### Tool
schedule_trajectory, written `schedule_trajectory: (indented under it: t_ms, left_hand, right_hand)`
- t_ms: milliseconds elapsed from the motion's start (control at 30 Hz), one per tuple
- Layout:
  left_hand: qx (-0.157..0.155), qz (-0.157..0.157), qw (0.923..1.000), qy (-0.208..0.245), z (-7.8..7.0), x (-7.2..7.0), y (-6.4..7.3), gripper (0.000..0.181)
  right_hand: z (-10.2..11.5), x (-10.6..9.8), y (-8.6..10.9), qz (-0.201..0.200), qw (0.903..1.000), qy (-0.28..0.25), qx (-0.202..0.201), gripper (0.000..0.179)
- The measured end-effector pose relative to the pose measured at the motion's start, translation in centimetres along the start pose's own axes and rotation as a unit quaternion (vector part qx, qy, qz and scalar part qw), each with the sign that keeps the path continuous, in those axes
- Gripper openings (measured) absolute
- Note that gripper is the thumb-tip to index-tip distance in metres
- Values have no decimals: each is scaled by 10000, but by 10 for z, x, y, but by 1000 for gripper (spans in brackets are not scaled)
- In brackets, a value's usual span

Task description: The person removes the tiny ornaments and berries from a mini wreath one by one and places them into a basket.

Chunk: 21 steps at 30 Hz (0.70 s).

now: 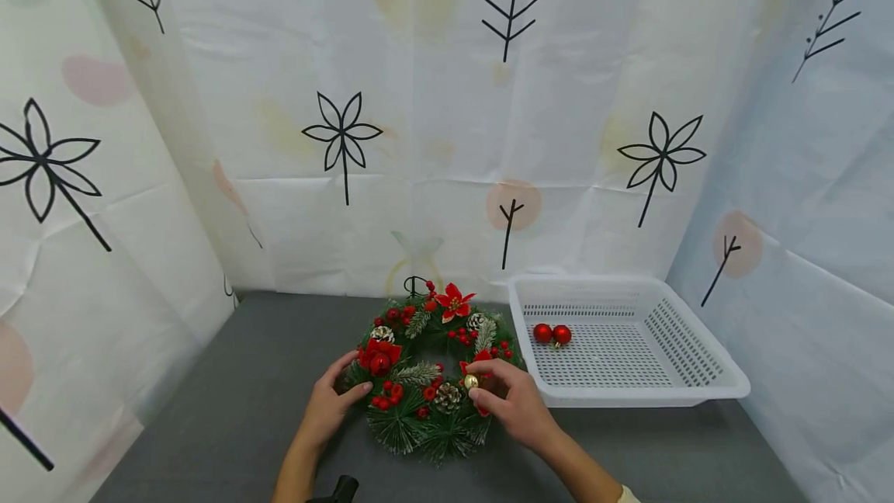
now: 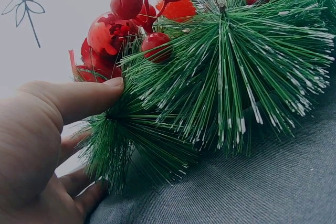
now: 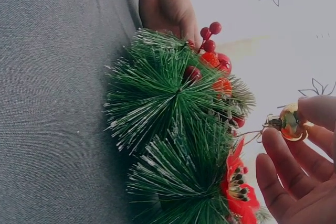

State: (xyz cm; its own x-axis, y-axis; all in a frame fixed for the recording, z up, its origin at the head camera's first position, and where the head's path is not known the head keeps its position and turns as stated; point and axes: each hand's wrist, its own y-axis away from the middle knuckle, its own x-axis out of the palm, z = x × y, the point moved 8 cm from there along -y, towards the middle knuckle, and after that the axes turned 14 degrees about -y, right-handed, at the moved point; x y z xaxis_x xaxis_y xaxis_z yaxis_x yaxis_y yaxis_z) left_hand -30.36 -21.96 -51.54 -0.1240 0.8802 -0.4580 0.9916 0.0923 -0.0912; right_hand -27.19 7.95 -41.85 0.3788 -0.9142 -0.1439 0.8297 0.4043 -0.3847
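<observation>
A green Christmas wreath (image 1: pixel 398 429) with red berries, pine cones and red poinsettias lies on the grey table. My left hand (image 1: pixel 328 404) holds its left edge; in the left wrist view the thumb (image 2: pixel 89 98) lies over the needles, the other fingers lower down and partly hidden. Over the wreath's right side, my right hand (image 1: pixel 520 406) pinches a small gold bauble (image 1: pixel 471 381) between thumb and fingers. In the right wrist view the gold bauble (image 3: pixel 292 123) has a metal cap and a thin loop of string reaching toward the wreath, beside a red poinsettia (image 3: pixel 240 187).
A white perforated plastic basket (image 1: pixel 698 394) stands right of the wreath, with two red baubles (image 1: pixel 552 334) in its left part. A black object (image 1: pixel 345 487) sits at the near edge by my left forearm. Printed white cloth (image 1: pixel 433 99) hangs behind and at both sides.
</observation>
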Motion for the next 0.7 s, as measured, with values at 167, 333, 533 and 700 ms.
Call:
schedule_trajectory:
  t_ms: [167,333,533,700]
  left_hand:
    - [100,-33,9999,-37,-1,-1,1,66]
    - [68,-46,10000,-8,0,-1,0,66]
    - [91,-95,9999,-8,-3,-2,1,65]
    - [112,-95,9999,15,-5,-2,2,65]
  right_hand:
    - [7,-2,-2,-76,9999,-36,-85,25]
    - [14,-5,-4,-207,9994,76,-275,24]
    - [22,-9,-9,-254,9988,115,-414,24]
    - [28,-11,-14,-240,9988,64,-418,22]
